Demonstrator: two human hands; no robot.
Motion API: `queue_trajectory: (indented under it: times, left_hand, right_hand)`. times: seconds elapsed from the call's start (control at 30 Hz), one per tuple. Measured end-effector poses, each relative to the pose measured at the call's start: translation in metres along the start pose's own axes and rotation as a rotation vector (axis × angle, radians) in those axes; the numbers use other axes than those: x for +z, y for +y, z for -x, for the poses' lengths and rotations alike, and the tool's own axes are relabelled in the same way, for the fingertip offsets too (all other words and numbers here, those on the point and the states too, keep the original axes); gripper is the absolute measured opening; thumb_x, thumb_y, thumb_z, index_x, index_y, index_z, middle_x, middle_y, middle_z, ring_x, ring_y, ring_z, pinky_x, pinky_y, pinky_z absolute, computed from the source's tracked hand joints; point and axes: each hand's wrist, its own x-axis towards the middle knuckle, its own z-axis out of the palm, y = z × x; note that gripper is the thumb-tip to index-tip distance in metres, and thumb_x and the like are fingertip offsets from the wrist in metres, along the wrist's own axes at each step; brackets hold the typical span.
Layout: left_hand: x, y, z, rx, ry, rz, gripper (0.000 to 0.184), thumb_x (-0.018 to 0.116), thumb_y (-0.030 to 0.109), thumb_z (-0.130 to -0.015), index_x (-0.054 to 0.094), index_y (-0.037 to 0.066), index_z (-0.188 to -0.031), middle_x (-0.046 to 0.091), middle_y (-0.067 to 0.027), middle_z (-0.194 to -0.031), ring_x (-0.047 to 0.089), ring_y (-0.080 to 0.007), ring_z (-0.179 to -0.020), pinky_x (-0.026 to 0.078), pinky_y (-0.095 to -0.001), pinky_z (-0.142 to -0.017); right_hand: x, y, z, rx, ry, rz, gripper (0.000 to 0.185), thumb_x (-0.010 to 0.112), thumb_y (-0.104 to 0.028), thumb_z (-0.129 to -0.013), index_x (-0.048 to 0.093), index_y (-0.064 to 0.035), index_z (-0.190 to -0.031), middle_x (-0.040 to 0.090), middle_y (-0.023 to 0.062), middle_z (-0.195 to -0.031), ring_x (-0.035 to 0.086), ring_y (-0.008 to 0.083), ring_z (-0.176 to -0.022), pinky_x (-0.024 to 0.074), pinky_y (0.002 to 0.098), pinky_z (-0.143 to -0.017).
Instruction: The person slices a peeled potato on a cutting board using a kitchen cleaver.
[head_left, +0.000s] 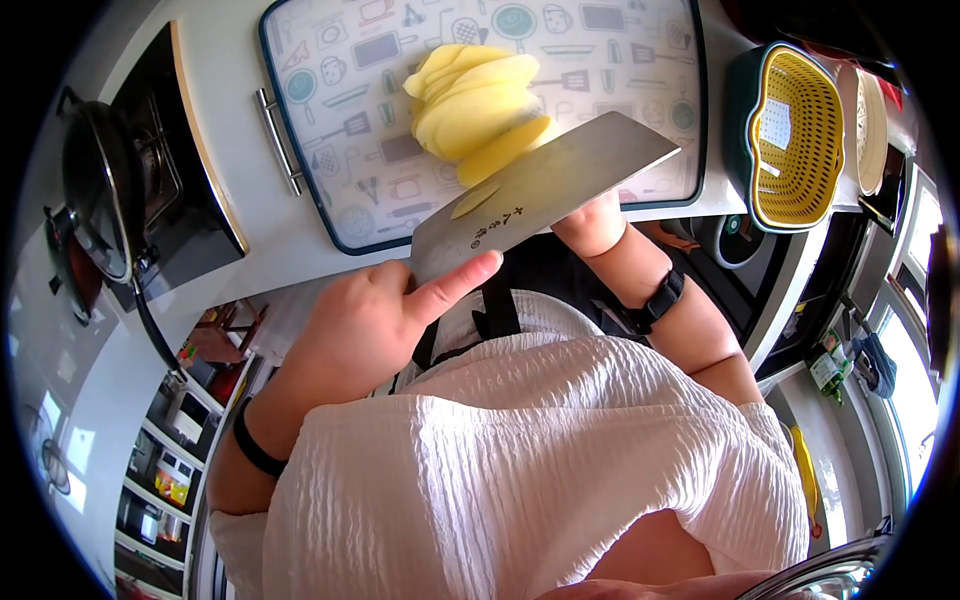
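Note:
My left hand (375,305) is closed around a cleaver (560,180), its handle hidden in the grip and one finger stretched along the lower edge of the blade. The broad steel blade slants up to the right, and a thin yellow slice (476,200) clings to its face. Just behind the blade is my right hand (594,225), its fingers hidden by the metal, so I cannot tell their pose. Beyond the cleaver, overlapping pale yellow slices, seemingly potato (478,95), lie on a patterned cutting board (640,120).
At the right stands a yellow colander (795,150) nested in a dark teal basin (742,150). On the left, a black pan (100,190) with a long handle sits over a dark stovetop (205,180). The board has a metal handle (278,142) on its left edge.

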Motion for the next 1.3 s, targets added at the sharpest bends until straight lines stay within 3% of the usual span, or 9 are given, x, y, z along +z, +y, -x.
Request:
queue_trajectory:
  times: [0.17, 0.37, 0.97, 1.17, 1.3]
  left_hand:
    - [-0.001, -0.001, -0.009, -0.016, -0.063, 0.000, 0.068, 0.063, -0.001, -0.083, 0.049, 0.023, -0.144, 0.052, -0.0125, -0.071, 0.059, -0.0313, -0.062, 0.051, -0.0401, -0.056]
    - [0.016, -0.015, -0.024, 0.026, 0.010, -0.048, 0.067, 0.060, -0.003, -0.083, 0.049, 0.022, -0.144, 0.054, -0.0127, -0.070, 0.059, -0.0318, -0.060, 0.051, -0.0406, -0.054]
    - [0.042, -0.041, -0.065, 0.040, 0.078, 0.026, 0.071, 0.055, -0.003, -0.084, 0.043, 0.029, -0.148, 0.055, -0.0156, -0.066, 0.058, -0.0333, -0.055, 0.050, -0.0424, -0.053]
    - [0.045, -0.058, -0.059, 0.024, 0.212, 0.186, 0.077, 0.057, -0.006, -0.081, 0.042, 0.026, -0.149, 0.059, -0.0160, -0.072, 0.059, -0.0340, -0.060, 0.051, -0.0426, -0.057]
    - [0.034, -0.042, -0.041, -0.007, 0.211, 0.121, 0.075, 0.060, -0.007, -0.080, 0.045, 0.024, -0.147, 0.057, -0.0138, -0.071, 0.059, -0.0332, -0.062, 0.050, -0.0423, -0.057]
  right_hand:
    - [0.002, 0.004, 0.006, 0.033, -0.008, -0.074, 0.042, 0.076, -0.007, -0.065, 0.070, -0.0111, -0.106, 0.065, 0.0064, -0.106, 0.064, 0.0309, -0.097, 0.0542, 0.0410, -0.080]
    - [-0.004, 0.002, 0.000, -0.035, 0.033, -0.147, 0.037, 0.079, -0.010, -0.065, 0.070, -0.0097, -0.102, 0.066, 0.0039, -0.102, 0.061, 0.0286, -0.099, 0.0524, 0.0400, -0.084]
    - [-0.002, 0.000, -0.008, -0.070, 0.100, -0.122, 0.030, 0.081, -0.013, -0.070, 0.071, -0.0121, -0.099, 0.064, 0.0008, -0.097, 0.063, 0.0227, -0.089, 0.0557, 0.0341, -0.074]
    - [-0.002, -0.002, -0.007, -0.060, 0.097, -0.148, 0.031, 0.081, -0.009, -0.070, 0.072, -0.0123, -0.099, 0.064, 0.0024, -0.098, 0.064, 0.0244, -0.088, 0.0532, 0.0355, -0.074]
    - [-0.005, -0.002, -0.008, -0.082, 0.082, -0.101, 0.031, 0.081, -0.013, -0.070, 0.070, -0.0131, -0.099, 0.064, 0.0012, -0.098, 0.063, 0.0230, -0.090, 0.0556, 0.0349, -0.074]
